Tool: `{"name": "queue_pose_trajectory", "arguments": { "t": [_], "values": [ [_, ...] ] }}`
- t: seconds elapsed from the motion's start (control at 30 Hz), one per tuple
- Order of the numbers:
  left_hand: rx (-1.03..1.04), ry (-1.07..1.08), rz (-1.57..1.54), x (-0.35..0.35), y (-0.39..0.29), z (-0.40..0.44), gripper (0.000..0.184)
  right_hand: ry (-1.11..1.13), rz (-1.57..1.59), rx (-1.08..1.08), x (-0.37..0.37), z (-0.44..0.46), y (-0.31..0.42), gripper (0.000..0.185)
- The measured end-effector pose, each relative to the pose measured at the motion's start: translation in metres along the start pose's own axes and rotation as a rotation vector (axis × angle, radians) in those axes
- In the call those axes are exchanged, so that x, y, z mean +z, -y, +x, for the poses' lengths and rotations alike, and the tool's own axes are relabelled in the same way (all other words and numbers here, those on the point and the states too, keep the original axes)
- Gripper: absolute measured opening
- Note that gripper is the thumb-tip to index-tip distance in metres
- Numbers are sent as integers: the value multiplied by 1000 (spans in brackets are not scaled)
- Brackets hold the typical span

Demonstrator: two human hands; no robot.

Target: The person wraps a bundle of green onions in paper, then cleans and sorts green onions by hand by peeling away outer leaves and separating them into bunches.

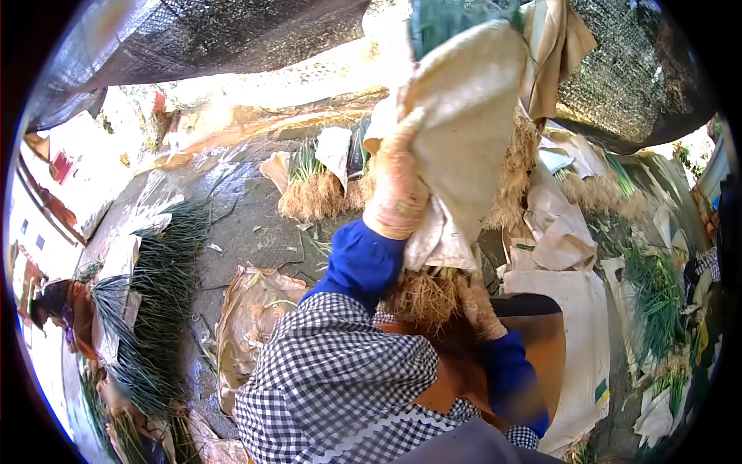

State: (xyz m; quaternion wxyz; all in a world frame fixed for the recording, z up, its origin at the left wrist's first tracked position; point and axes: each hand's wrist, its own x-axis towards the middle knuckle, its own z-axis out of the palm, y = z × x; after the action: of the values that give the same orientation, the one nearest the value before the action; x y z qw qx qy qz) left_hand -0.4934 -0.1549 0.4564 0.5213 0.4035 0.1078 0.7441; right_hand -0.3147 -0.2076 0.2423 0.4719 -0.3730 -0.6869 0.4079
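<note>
A bundle of green onions, wrapped in a pale cloth sack (468,100), is held up in front of me and tilted slightly. Its green tops (456,23) show at the upper end, and tangled roots (429,301) hang out below. My left hand (398,185), in a stained pale glove, grips the wrapped bundle along its left side; some fingers are hidden by the cloth. Lower down, my right hand (481,308), also gloved, presses against the root end from the right. Both forearms wear blue cuffs below the gloves.
Long rows of green onions (166,294) lie to the left, beside a person (66,317). Other wrapped bundles (313,193) stand ahead with roots facing me. More onions (653,294) and sacking (564,332) lie on the right. Dark shade netting (247,39) hangs overhead.
</note>
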Motion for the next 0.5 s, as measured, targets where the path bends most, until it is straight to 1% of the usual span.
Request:
{"name": "queue_pose_trajectory", "arguments": {
  "t": [0.03, 0.1, 0.13, 0.17, 0.23, 0.27, 0.3, 0.33, 0.37, 0.43, 0.47, 0.5],
  "values": [
    [-37, -83, 4, 2, -20, -2, 59, 8, 5, 19, 9, -1, -7, 75],
    [60, -146, -36, -22, -28, 12, 56, 120, 619, 402, 31, 13, -22, 75],
    [51, -169, 8, -32, -32, 17, 51, 170, 819, 451, 42, 24, -32, 70],
    [76, -258, 14, -43, -31, 28, 45, 216, 945, 528, 51, 42, -18, 63],
    [81, -303, 74, -63, -28, 57, 39, 218, 1053, 646, 79, 82, -8, 56],
    [57, -344, 75, -89, -22, 78, 37, 206, 1074, 652, 105, 107, -38, 56],
    [16, -391, 84, -126, -13, 97, 35, 210, 1205, 591, 136, 131, -73, 55],
    [14, -407, 209, -191, -6, 127, 34, 204, 1277, 565, 157, 146, -107, 54],
    [17, -486, 211, -191, -2, 146, 33, 200, 1350, 539, 174, 166, -122, 53],
    [22, -484, 257, -220, 6, 189, 31, 280, 1382, 628, 185, 217, -121, 54],
    [7, -483, 261, -234, 15, 206, 31, 326, 1443, 624, 183, 231, -129, 54],
    [-80, -459, 226, -257, 20, 226, 32, 322, 1447, 647, 186, 256, -140, 54]
  ]
}}
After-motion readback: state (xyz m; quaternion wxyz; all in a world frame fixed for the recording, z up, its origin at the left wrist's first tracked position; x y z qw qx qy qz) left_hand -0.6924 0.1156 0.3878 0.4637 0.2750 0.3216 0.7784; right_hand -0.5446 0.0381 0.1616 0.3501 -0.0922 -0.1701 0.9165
